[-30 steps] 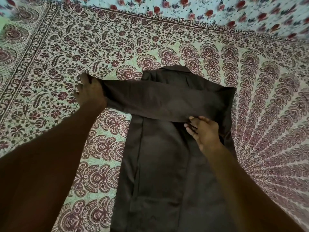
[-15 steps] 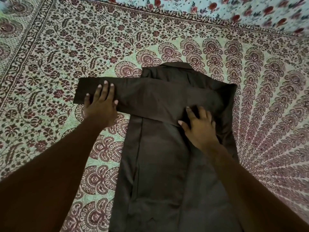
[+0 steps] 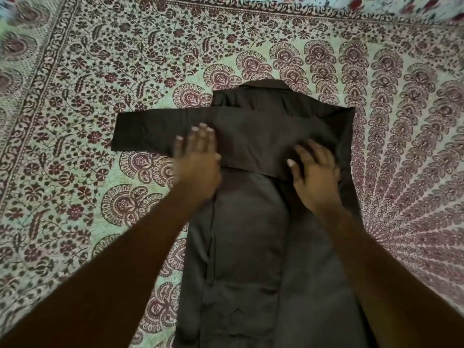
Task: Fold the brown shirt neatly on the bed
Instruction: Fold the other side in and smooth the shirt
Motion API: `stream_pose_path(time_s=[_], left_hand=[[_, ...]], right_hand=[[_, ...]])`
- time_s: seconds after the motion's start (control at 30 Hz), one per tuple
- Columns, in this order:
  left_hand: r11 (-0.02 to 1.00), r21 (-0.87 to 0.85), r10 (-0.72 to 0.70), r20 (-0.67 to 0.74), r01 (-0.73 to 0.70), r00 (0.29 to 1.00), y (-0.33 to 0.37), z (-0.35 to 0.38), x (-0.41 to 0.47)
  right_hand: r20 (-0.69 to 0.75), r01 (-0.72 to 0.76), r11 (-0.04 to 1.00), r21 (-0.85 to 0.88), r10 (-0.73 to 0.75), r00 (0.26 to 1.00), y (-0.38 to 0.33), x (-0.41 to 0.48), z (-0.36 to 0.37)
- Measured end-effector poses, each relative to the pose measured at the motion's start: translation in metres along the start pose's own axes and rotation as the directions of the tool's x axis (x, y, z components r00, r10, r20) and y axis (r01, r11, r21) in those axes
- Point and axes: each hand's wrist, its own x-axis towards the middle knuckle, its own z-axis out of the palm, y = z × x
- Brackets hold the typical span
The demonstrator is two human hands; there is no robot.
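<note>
The brown shirt lies flat on the bed, collar away from me, its sides folded in toward the middle. One sleeve is laid straight across the chest and sticks out to the left over the bedspread. My left hand rests palm down on that sleeve where it leaves the shirt's body, fingers together and flat. My right hand presses on the sleeve's lower edge near the right shoulder, fingers spread. Neither hand grips the cloth.
A printed bedspread with maroon floral and fan patterns on pale green covers the bed all around the shirt. A second cloth with red flowers on light blue lies along the far edge at the top right.
My left hand let go of the cuff, laid the sleeve flat, then slid right along it toward the shirt's body. My right hand flattened onto the sleeve near the right shoulder.
</note>
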Motion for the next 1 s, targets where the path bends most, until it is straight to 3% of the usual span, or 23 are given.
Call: stream_pose_path(time_s=[0.07,0.13,0.23,0.3,0.37,0.5,0.57,0.63,0.7,0.8,1.0], left_hand=[[0.976,-0.083,0.198,-0.071,-0.203,0.978,0.037,0.007,-0.026],[0.938,-0.089,0.335,-0.017,-0.335,0.942,0.063,0.015,-0.044],[0.959,-0.008,0.28,0.167,-0.282,0.946,0.078,0.021,-0.042],[0.973,0.054,0.213,0.174,-0.226,0.961,0.082,0.022,-0.038],[0.983,0.054,0.166,0.141,-0.175,0.976,0.089,0.022,-0.04],[0.966,-0.155,0.213,0.027,-0.206,0.977,0.124,0.017,-0.084],[0.922,-0.299,0.256,-0.005,-0.246,0.967,0.15,0.019,-0.127],[0.862,-0.481,0.235,0.096,-0.162,0.967,0.183,0.031,-0.178],[0.778,-0.626,0.17,0.29,0.053,0.942,0.215,0.044,-0.229],[0.652,-0.677,0.082,0.51,0.341,0.856,0.252,0.069,-0.289],[0.662,-0.596,-0.036,0.581,0.455,0.813,0.287,0.093,-0.36]], right_hand=[[-0.087,-0.122,0.992,-0.02,0.12,0.989,0.014,-0.019,-0.005],[-0.113,-0.189,0.976,-0.103,0.178,0.978,0.025,-0.039,-0.006],[0.035,-0.047,0.981,-0.188,0.054,0.998,0.04,-0.046,-0.005],[0.168,0.068,0.986,-0.153,-0.041,0.985,0.049,-0.042,-0.01],[0.171,0.107,0.991,-0.085,-0.092,0.981,0.058,-0.043,-0.019],[0.014,-0.07,0.987,0.143,0.069,0.998,0.075,-0.079,-0.034],[0.012,-0.155,0.977,0.148,0.155,0.988,0.09,-0.109,-0.034],[0.044,-0.187,0.974,0.127,0.183,0.982,0.108,-0.144,-0.032],[0.073,-0.153,0.974,0.166,0.142,0.987,0.124,-0.177,-0.033],[0.094,-0.035,0.968,0.249,0.012,0.996,0.139,-0.212,-0.043],[0.127,-0.092,0.931,0.353,0.05,0.991,0.156,-0.259,-0.065]])
